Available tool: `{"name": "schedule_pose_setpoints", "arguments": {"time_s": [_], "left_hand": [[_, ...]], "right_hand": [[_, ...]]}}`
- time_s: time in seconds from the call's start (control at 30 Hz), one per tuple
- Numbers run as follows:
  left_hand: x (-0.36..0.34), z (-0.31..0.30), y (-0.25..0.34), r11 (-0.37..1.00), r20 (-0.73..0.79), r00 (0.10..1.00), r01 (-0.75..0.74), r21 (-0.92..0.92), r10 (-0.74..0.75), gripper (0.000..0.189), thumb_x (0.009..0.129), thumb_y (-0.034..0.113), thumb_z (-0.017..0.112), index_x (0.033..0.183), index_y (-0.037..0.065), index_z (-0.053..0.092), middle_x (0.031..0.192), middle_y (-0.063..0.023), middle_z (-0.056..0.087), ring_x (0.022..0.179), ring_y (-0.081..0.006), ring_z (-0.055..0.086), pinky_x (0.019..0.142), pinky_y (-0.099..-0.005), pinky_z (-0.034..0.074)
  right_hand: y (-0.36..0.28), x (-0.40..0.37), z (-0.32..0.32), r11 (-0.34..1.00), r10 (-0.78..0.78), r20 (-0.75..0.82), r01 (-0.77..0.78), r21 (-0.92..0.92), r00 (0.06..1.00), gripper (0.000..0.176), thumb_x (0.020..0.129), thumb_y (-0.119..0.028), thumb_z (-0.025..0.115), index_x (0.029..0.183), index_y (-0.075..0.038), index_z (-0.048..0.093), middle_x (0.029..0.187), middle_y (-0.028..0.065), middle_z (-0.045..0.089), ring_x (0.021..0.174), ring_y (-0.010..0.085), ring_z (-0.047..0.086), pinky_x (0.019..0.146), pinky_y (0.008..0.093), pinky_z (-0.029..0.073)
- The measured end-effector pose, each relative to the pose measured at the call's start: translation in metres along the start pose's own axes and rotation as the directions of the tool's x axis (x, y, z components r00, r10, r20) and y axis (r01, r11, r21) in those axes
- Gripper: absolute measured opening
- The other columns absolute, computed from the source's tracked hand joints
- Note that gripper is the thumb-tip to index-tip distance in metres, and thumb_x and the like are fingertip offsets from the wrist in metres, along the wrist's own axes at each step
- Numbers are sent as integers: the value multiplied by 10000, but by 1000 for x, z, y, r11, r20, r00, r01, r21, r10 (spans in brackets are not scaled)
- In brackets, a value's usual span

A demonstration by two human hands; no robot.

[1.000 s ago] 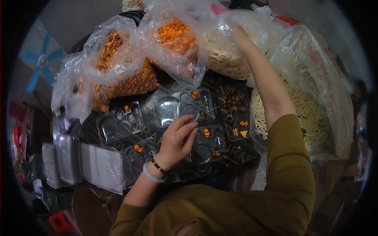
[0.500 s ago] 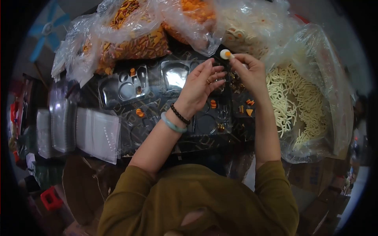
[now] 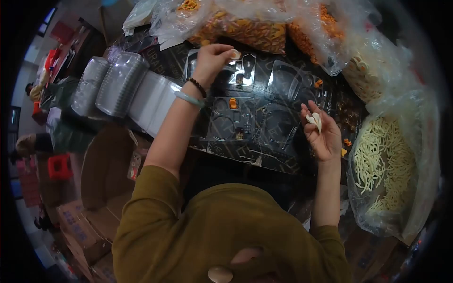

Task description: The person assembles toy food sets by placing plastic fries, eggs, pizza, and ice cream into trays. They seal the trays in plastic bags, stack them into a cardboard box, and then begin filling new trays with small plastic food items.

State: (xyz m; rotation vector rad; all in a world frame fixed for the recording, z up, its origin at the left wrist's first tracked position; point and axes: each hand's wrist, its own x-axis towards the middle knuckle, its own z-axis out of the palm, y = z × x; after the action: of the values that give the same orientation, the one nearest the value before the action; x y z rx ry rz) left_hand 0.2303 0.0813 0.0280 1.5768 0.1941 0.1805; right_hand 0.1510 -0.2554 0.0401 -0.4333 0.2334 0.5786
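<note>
Two hands filling snack trays.
My left fingers [image 3: 222,50] pinch a pale piece [image 3: 234,54] over the clear tray [image 3: 248,66]; my right fingers [image 3: 312,106] cup spares [image 3: 314,120]. Next it needs an empty pocket below.

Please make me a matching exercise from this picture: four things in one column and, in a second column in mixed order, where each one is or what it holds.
1. left hand
2. right hand
3. bag of pale sticks
4. stack of clear lids

A. far right, beside the right hand
B. holds several pale discs
C. left of the compartment trays
D. pinches one pale disc above the compartment trays

Pairs: 1-D, 2-B, 3-A, 4-C
</note>
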Motion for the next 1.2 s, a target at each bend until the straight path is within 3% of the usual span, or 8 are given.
{"name": "schedule_pose_setpoints", "arguments": {"time_s": [0.17, 0.47, 0.53, 0.63, 0.7, 0.8, 1.1, 1.2], "left_hand": [[32, -29, -19, 748, 80, 976, -208, 630, 203, 191, 783, 137, 729, 930, 18, 699, 859, -78, 693, 784, -168, 647, 722, -283, 500], [34, -24, -30, 184, 349, 835, -457, 870, 426, 134, 775, 94, 654, 893, 52, 701, 904, -118, 614, 861, -332, 596, 761, -400, 487], [9, -11, -14, 195, 315, 678, -564, 803, 664, 132, 787, 92, 646, 900, 60, 706, 906, -116, 613, 872, -334, 591, 762, -394, 488], [-63, 24, 12, 819, 290, 898, -425, 385, 330, 129, 837, 138, 667, 896, 30, 703, 871, -104, 659, 796, -226, 639, 704, -318, 508], [-117, 45, 35, 1000, 449, 893, -13, -18, 19, 177, 842, 109, 684, 984, 5, 680, 882, -90, 669, 801, -151, 650, 731, -260, 515], [-148, 54, 11, 965, 289, 931, -253, 67, 224, 190, 829, 35, 694, 1010, -3, 652, 916, -16, 661, 813, -68, 604, 719, -203, 494], [-167, 22, 9, 878, 248, 954, 261, -402, -170, 153, 794, 5, 716, 924, -9, 638, 892, -66, 670, 780, -119, 649, 691, -224, 538], [-167, 11, 9, 838, 278, 941, 307, -452, -194, 187, 777, 11, 731, 935, -19, 635, 876, -78, 675, 771, -136, 657, 695, -237, 554]], "right_hand": [[13, -8, -9, 999, -28, 72, 32, -44, 997, 410, 914, -40, 536, 1287, 85, 421, 1262, 245, 514, 1132, 310, 561, 815, 315, 562], [43, -16, 19, 987, -93, 69, 101, -127, 993, 506, 835, 78, 435, 1338, 93, 379, 1343, 282, 436, 1283, 400, 421, 1065, 441, 412], [51, -11, 26, 994, -96, 86, 99, -36, 992, 539, 837, 60, 404, 1370, 86, 328, 1401, 292, 362, 1333, 409, 347, 1104, 460, 350], [61, 3, 27, 997, -77, 142, 74, 23, 987, 533, 847, 48, 414, 1372, 80, 328, 1404, 277, 367, 1324, 374, 375, 1099, 443, 355], [71, 10, 30, 996, -90, 89, 89, 5, 992, 528, 855, 39, 429, 1373, 75, 332, 1403, 263, 375, 1306, 344, 405, 1084, 422, 374], [83, 16, 37, 975, -116, 74, 128, -183, 990, 522, 868, 22, 502, 1367, 66, 353, 1377, 229, 421, 1246, 278, 477, 1047, 359, 411], [112, 5, 36, 604, -159, 54, 140, -785, 986, 327, 892, -60, 621, 1195, 48, 562, 1013, 94, 665, 915, 134, 648, 738, 209, 516], [113, 5, 46, 711, -131, 90, 157, -686, 987, 253, 880, -76, 651, 1109, 27, 618, 894, 59, 671, 749, 74, 625, 611, 171, 461]]}}
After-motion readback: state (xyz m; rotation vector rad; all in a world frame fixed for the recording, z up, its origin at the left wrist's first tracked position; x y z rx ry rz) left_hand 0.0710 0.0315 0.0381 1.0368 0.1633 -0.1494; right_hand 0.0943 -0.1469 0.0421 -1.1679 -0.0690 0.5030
